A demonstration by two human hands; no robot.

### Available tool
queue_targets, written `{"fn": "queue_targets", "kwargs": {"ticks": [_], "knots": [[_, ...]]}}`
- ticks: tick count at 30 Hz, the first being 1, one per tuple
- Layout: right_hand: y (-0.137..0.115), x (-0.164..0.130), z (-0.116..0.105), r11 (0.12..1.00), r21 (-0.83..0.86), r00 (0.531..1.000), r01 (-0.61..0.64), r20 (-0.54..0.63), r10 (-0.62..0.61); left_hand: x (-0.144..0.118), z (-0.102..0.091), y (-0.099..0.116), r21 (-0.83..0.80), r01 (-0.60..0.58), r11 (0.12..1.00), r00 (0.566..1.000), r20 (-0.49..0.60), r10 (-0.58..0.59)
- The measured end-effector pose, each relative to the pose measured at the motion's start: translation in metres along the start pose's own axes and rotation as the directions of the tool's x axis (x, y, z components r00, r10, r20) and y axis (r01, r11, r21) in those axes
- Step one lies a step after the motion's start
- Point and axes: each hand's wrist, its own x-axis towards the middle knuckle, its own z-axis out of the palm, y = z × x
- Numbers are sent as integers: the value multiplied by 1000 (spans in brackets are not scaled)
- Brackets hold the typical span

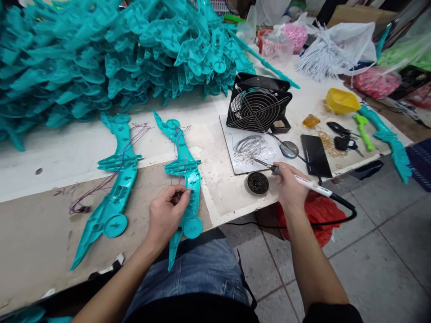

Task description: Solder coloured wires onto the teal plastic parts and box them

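My right hand [290,185] grips a soldering iron [311,185] by its white handle, with the tip pointing left over a stained white board [235,157]. Just below the tip stands a small round tin [257,183] with dark contents. My left hand [170,208] is closed at the middle of a turquoise plastic shell [192,179] with thin wires running along it. Its fingertips are pinched together; what lies between them is too small to make out. To the left lies a similar turquoise shell [128,179] with red and blue wires [101,190].
A large heap of turquoise shells [134,54] fills the back left. A black fan [257,105] stands behind the board. Right of it lie a solder coil [289,149], a phone [315,155], a yellow container [341,101] and cutters [338,129]. The iron's black cable [346,206] hangs past the table edge.
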Motion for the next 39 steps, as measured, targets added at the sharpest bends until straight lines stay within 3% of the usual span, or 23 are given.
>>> {"fn": "queue_targets", "kwargs": {"ticks": [3, 5, 8, 10, 11, 16, 24, 30, 39], "knots": [[-15, -24, 5, 993, -18, 993, 115, 25, -114, 3, 0, 3, -44, 6, 999, 1000, 12, -5], [-28, -49, 11, 972, -66, 960, 225, 184, -210, 5, 1, 3, -56, -7, 998, 1000, 13, 8], [-42, -84, 24, 908, -6, 800, 420, 475, -367, 8, 1, 3, -44, -47, 998, 999, 11, 48], [-45, -98, 34, 869, 63, 708, 490, 553, -440, 8, 1, 2, -30, -90, 996, 996, 9, 90], [-43, -102, 39, 860, 83, 687, 503, 565, -456, 8, 1, 2, -23, -110, 994, 994, 9, 110], [-34, -107, 53, 853, 105, 672, 511, 570, -473, 9, -1, 1, 39, -183, 982, 983, 26, 182], [-31, -107, 56, 819, 112, 615, 562, 606, -505, 11, 0, 2, 72, -221, 973, 975, 22, 220], [-27, -107, 56, 800, 137, 598, 585, 593, -539, 12, 0, 3, 83, -231, 969, 973, 22, 230], [-33, -106, 51, 815, 76, 671, 575, 525, -523, 13, -1, 5, 87, -212, 973, 977, 33, 210]]}}
